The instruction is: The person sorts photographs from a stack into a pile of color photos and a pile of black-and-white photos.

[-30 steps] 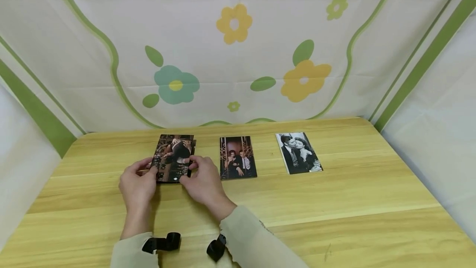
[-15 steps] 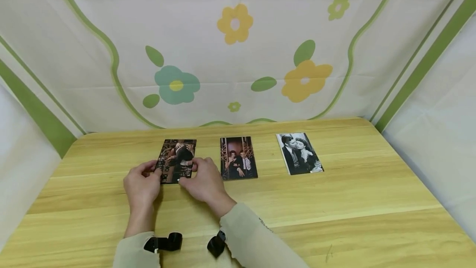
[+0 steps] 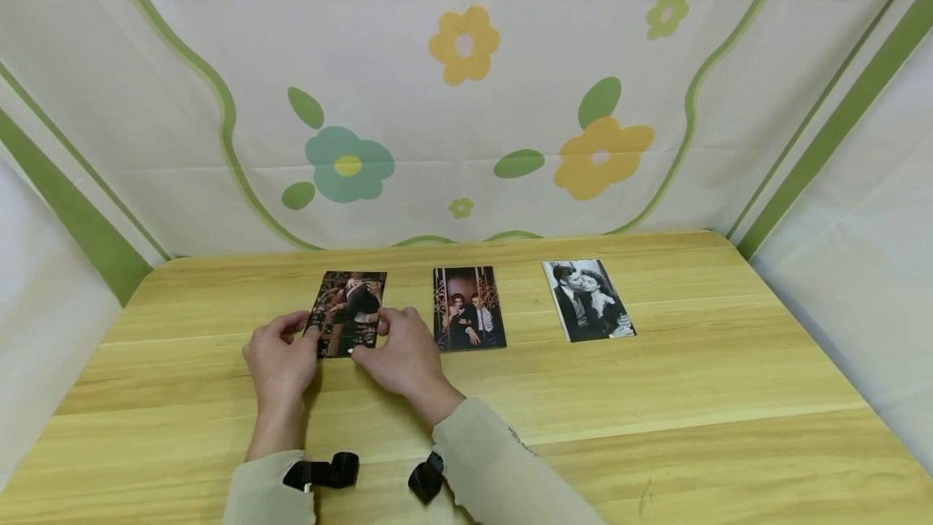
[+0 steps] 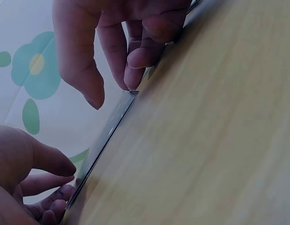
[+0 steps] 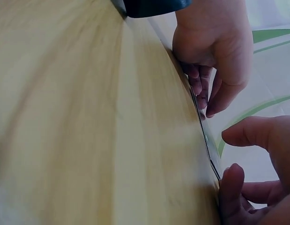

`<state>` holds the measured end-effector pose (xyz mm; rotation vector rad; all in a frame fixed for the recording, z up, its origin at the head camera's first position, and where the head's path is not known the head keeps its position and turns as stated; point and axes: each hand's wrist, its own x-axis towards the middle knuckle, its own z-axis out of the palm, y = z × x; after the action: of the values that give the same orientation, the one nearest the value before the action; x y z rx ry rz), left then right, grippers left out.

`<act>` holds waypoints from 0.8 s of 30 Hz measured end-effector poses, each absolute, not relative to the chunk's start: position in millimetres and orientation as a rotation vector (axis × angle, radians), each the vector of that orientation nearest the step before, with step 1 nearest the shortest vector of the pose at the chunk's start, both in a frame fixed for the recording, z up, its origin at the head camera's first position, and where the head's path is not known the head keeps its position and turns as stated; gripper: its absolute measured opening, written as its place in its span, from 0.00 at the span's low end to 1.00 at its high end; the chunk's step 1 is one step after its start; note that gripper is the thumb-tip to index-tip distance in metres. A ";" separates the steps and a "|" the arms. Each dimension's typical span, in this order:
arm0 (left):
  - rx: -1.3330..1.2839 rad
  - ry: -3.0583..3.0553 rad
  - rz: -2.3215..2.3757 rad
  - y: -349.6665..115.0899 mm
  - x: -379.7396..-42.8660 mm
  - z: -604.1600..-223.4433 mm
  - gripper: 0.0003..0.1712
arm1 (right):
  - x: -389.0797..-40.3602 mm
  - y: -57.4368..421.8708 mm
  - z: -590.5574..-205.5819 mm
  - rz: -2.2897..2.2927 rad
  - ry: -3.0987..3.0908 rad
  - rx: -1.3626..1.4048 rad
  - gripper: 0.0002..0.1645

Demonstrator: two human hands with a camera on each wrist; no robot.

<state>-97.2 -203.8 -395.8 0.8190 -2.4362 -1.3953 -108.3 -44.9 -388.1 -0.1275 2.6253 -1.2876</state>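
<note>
A small stack of photo cards [image 3: 353, 302] lies at the left of the table, its top picture turned sideways. Both hands hold it by its edges. My left hand [image 3: 280, 355] has its bent fingers against the left edge. At the right edge, near the front corner, are the fingers of my right hand [image 3: 404, 351]. In the left wrist view the thin edge of the cards [image 4: 105, 136] runs between the hands, low along the tabletop. The right wrist view shows my right thumb [image 5: 243, 131] apart from its fingers. Fingertips beyond the edges are partly hidden.
A colour photo of two people [image 3: 470, 310] lies just right of my right hand. Farther right is a black-and-white photo of a couple [image 3: 589, 300]. The wooden table [image 3: 656, 428] ends at a flower-printed cloth [image 3: 459, 120]. Black camera mounts [image 3: 426, 478] sit at both wrists.
The stack has come slightly nearer and to the right, with both hands on it, and its cards look more even. Over the last half second hardly anything has moved.
</note>
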 end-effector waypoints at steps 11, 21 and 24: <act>0.862 -2.279 -1.449 -191.5 -95.8 -389.8 0.22 | -104.1 -14.9 -378.2 -1.617 2.380 -0.167 0.35; 0.601 -2.321 -1.579 -134.5 -91.8 -369.7 0.17 | -117.3 62.0 -371.8 -1.783 2.388 -0.085 0.27; 0.509 -2.400 -1.614 -114.7 -90.0 -371.5 0.17 | -121.4 84.8 -375.5 -1.843 2.401 0.047 0.24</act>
<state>-90.0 -114.7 -371.5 0.5088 -2.4004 -1.6140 -121.4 84.8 -375.5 0.0467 2.4012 -1.8428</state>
